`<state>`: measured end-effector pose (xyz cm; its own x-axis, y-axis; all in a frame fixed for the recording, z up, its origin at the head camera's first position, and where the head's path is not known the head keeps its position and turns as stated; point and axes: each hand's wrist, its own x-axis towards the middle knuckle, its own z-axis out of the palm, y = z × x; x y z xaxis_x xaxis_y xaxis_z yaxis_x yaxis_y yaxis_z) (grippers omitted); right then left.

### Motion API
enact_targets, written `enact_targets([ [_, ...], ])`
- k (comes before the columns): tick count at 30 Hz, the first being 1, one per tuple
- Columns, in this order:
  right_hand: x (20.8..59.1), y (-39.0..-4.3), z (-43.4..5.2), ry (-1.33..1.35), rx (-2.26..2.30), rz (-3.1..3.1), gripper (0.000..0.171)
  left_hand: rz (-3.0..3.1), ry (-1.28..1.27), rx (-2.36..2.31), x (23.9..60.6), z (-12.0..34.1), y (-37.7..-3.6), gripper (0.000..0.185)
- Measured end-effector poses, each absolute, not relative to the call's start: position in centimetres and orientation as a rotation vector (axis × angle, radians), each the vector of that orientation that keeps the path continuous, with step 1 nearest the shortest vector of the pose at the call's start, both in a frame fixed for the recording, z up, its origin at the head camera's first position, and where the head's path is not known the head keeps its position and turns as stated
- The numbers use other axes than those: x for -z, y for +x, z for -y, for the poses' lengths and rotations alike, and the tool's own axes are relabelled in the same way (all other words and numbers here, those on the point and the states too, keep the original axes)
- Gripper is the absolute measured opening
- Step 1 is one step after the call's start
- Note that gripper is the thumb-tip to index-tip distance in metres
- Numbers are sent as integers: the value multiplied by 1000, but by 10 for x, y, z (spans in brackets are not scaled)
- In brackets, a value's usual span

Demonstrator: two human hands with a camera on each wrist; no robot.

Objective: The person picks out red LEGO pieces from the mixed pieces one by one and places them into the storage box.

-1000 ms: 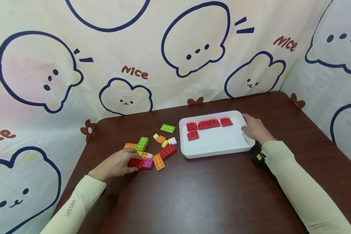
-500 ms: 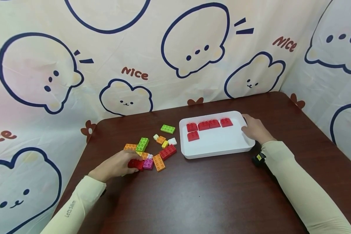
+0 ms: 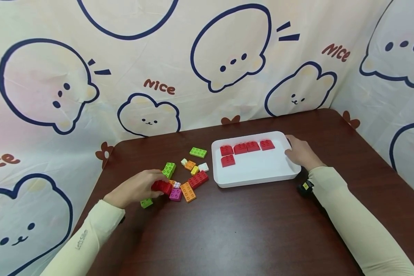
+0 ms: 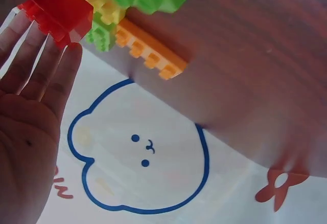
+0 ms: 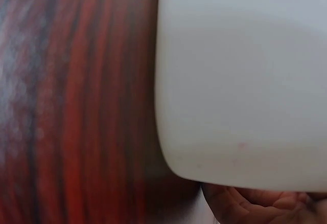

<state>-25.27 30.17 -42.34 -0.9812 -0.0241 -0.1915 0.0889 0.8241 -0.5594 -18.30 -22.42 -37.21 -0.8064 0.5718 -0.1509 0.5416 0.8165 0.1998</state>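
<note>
In the head view my left hand (image 3: 139, 187) pinches a red building brick (image 3: 163, 187) between thumb and fingers, over the left side of a loose brick pile. The left wrist view shows the same red brick (image 4: 59, 6) against the fingertips, beside green, yellow and orange bricks. A magenta brick (image 3: 175, 194) lies just right of it, and a green brick (image 3: 146, 202) shows below the hand. My right hand (image 3: 300, 151) grips the right rim of a white tray (image 3: 258, 168). Several red bricks (image 3: 228, 160) sit inside, mostly in a row along its far side.
Between the left hand and the tray lie an orange brick (image 3: 188, 192), a long red brick (image 3: 198, 179), a white brick (image 3: 203, 167) and small yellow pieces. A green brick (image 3: 198, 152) lies farther back. A printed curtain (image 3: 200, 103) borders the dark wooden table (image 3: 227, 230).
My left hand has raised the red brick slightly and shifted it away from the near edge, uncovering a green brick below and covering the orange one behind. The right hand and tray stay put.
</note>
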Motion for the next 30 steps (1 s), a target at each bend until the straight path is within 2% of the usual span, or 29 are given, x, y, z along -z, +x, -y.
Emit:
enact_targets([
  [20, 421, -253, -299, 58, 881, -2812, 67, -2847, 927, -327, 353, 189, -198, 48],
  [30, 422, -252, -300, 58, 874, -2818, 66, -2856, 1049, -325, 349, 172, -210, 48],
])
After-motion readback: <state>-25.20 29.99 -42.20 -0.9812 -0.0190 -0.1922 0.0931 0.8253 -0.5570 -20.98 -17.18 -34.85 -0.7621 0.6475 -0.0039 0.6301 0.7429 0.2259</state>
